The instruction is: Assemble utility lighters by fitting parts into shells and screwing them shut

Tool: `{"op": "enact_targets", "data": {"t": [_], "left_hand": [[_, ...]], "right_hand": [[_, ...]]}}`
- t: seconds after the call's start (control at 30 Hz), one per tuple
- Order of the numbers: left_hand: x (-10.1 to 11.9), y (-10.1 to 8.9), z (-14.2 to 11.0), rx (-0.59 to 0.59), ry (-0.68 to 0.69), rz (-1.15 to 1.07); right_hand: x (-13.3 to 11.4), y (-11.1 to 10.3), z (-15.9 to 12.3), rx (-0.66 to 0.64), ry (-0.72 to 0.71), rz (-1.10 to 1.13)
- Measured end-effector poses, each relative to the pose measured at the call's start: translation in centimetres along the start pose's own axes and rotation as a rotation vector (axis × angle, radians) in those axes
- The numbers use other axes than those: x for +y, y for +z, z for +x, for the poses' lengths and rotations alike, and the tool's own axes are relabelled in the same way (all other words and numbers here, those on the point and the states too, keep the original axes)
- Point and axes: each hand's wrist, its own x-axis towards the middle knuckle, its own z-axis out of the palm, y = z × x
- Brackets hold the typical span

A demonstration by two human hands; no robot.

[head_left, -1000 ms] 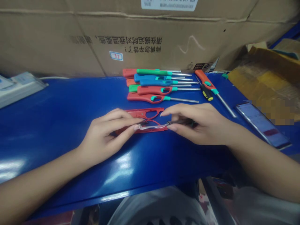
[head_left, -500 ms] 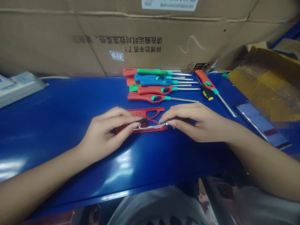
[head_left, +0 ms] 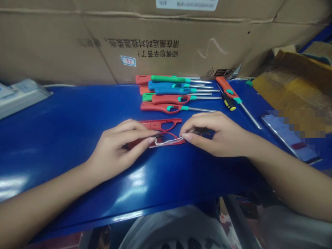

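Note:
Two red lighter casing halves (head_left: 160, 125) lie on the blue table, with the nearer one partly under my hands. My left hand (head_left: 124, 145) pinches a small black part (head_left: 158, 135) between thumb and forefinger above the nearer half. Thin white wires (head_left: 167, 142) loop from there to the fingertips of my right hand (head_left: 215, 135). That hand is closed in a pinch on the wire end at the right tip of the casing. A dark shape shows behind its thumb, too hidden to name.
Several assembled lighters (head_left: 171, 90) in red, blue and green lie behind the casing. To the right are an orange lighter (head_left: 230, 91), a black-yellow screwdriver (head_left: 229, 102) and a phone (head_left: 287, 136). A cardboard box (head_left: 64, 48) stands along the back.
My right fingers have shifted slightly at the wire end, and the metal tip seen there earlier is now covered. The wires bow a little differently. My left hand stays almost still.

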Motion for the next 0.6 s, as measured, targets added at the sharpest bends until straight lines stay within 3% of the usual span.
{"op": "enact_targets", "data": {"t": [0.4,0.6], "left_hand": [[-0.2,0.0,0.1,-0.037,0.010,0.079],[-0.8,0.3,0.2,-0.086,0.023,0.156]], "right_hand": [[0.8,0.8,0.2,-0.047,0.130,0.110],[1.4,1.7,0.3,-0.068,0.169,0.011]]}}
